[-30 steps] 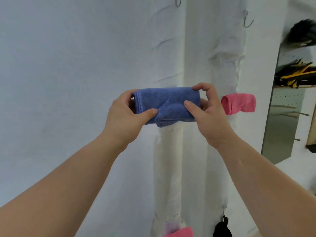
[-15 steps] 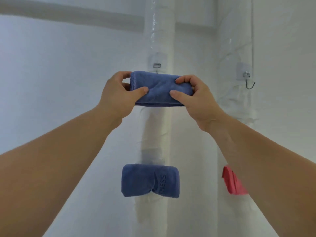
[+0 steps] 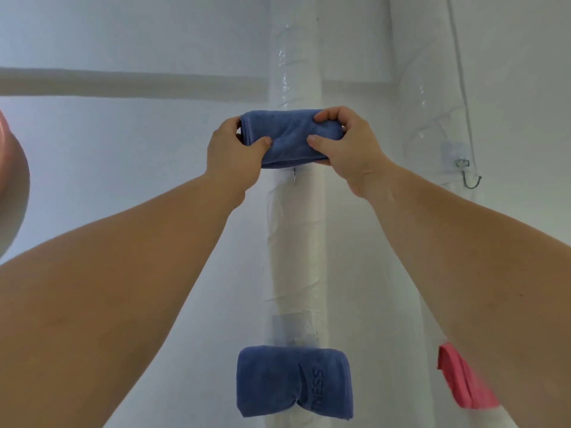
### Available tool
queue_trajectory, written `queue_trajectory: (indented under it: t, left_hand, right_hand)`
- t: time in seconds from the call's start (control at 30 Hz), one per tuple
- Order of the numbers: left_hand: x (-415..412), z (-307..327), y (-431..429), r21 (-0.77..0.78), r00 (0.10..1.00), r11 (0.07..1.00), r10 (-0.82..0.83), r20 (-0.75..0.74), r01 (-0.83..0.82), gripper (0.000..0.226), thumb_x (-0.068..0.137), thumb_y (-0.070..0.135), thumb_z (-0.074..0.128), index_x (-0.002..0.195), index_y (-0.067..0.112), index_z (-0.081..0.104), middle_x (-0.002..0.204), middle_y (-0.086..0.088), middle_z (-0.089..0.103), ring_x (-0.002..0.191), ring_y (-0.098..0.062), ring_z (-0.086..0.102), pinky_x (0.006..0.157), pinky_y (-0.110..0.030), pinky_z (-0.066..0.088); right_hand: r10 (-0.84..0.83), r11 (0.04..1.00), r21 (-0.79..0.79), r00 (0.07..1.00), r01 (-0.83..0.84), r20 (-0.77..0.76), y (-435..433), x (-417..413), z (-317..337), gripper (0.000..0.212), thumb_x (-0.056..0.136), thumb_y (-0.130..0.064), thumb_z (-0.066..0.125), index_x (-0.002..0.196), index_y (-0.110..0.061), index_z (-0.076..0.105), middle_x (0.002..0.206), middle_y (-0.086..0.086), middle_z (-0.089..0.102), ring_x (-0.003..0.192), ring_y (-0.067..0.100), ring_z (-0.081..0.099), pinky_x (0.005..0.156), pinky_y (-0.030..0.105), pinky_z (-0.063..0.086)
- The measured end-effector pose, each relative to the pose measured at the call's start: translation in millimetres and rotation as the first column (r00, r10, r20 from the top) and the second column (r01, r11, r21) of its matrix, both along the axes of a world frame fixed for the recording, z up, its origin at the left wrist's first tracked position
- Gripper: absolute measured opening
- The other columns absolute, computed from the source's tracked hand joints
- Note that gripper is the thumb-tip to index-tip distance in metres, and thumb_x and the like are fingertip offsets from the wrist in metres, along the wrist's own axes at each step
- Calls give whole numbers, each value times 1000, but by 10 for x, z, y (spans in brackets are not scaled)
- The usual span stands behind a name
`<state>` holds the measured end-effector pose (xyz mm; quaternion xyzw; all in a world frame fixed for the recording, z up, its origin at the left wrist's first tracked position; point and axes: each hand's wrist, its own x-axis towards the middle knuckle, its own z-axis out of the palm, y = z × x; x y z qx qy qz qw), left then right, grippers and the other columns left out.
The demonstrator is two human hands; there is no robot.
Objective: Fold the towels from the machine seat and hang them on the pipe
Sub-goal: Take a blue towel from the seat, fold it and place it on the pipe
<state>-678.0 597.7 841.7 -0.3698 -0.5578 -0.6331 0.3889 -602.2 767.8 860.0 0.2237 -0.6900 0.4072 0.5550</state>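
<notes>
Both hands (image 3: 234, 152) (image 3: 349, 146), fingers clamping blue towel (image 3: 289, 135)

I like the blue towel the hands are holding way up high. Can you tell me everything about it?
The held blue towel looks soft and fuzzy, like microfibre, with a stitched edge showing at its left end. It is folded into a thick, short bundle lying sideways. The left hand pinches one end and the right hand the other. It sits high up in front of the white wrapped pipe, just above a small metal hook. Whether it is hooked on yet, I cannot tell.
</notes>
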Motion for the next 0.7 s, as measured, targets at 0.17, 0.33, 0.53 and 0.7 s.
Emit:
queue_trajectory:
  t: [0.17,0.33,0.53,0.7]
  left_hand:
    - [-164,58,85,-34,1000,999,-2,19,3,56,95,22,68,146,26,44,107,4,59,88,-5,59,67,-15,46]
    - [-304,-56,67,-21,999,998,-52,7,52,58,96,18,66,145,38,41,101,7,59,92,-8,62,72,-20,52]
    - [-379,-137,60,-72,994,992,-104,-41,101,58,97,13,63,144,41,45,116,5,60,103,-11,63,79,-20,55]
    - [-371,-167,105,-158,990,987,-56,-126,36,53,99,6,53,145,32,48,127,13,53,113,-7,56,93,-17,50]
  right_hand:
    - [5,1000,-24,999,-4,49,89,-184,44,25,86,-7,74,98,-26,62,116,6,64,106,30,68,79,47,63]
    - [10,1000,-20,999,-9,53,117,-276,-37,25,81,-11,79,96,-26,65,115,9,66,102,32,70,80,50,63]
    - [17,1000,-17,997,-15,77,142,-253,-89,29,80,-3,78,99,-20,66,111,12,67,98,32,72,77,43,64]
    - [-46,998,-50,997,49,56,137,-329,-168,30,77,-9,79,98,-25,65,108,6,68,95,28,72,77,42,64]
